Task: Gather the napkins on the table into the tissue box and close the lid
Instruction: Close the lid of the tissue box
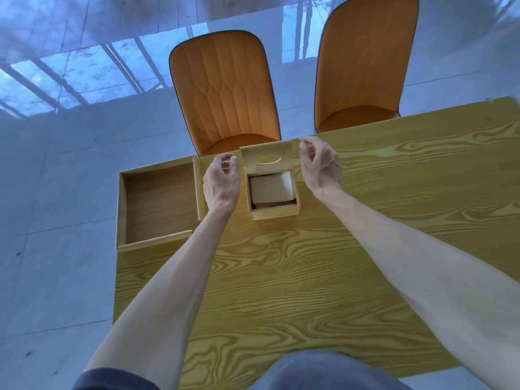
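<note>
A small wooden tissue box (274, 212) stands on the table with its lid (268, 157) tilted up at the far side; the lid has an oval slot. Folded pale napkins (271, 190) lie inside the box. My left hand (221, 182) hovers just left of the box with curled fingers, holding nothing. My right hand (320, 167) hovers just right of the lid's upper corner, fingers apart and curled, touching nothing that I can see.
A shallow open wooden tray (121, 209) sits at the table's left edge, beside my left hand. Two orange chairs (225, 91) (365, 66) stand beyond the far edge of the wood-grain table (309, 277). The floor is pale tile.
</note>
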Demonstrator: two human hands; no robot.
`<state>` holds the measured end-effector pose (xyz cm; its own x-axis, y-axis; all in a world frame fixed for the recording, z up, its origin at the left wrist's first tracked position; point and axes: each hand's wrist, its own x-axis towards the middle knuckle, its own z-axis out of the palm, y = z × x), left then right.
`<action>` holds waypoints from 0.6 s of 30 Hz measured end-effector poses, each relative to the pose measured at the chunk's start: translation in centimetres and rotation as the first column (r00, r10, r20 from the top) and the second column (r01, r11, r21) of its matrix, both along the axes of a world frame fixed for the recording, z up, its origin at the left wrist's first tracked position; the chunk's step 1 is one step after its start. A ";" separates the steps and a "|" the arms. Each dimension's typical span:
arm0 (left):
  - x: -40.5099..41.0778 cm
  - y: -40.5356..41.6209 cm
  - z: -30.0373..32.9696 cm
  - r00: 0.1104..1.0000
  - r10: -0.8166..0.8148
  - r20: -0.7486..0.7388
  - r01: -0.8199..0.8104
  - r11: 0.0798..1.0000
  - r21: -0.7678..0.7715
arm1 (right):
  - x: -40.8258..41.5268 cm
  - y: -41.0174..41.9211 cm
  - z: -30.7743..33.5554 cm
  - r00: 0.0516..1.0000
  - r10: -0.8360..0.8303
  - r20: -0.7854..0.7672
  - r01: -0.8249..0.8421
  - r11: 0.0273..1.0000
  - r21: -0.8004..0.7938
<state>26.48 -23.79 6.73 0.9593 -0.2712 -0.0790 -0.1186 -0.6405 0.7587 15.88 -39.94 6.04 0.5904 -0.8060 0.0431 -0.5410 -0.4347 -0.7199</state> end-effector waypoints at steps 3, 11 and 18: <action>0.4 -0.5 1.5 1.000 0.011 -0.006 -0.011 1.000 -0.026 | 1.0 -0.4 1.7 0.999 0.024 0.024 -0.026 0.998 0.065; 0.4 -1.0 2.2 0.996 -0.064 -0.059 0.063 0.998 -0.024 | 1.7 -0.1 2.7 0.999 0.034 0.018 -0.037 0.979 0.199; -0.6 -0.3 1.9 0.986 0.015 -0.168 -0.037 0.991 -0.131 | 0.5 0.4 3.1 1.000 0.004 0.031 -0.013 0.960 0.281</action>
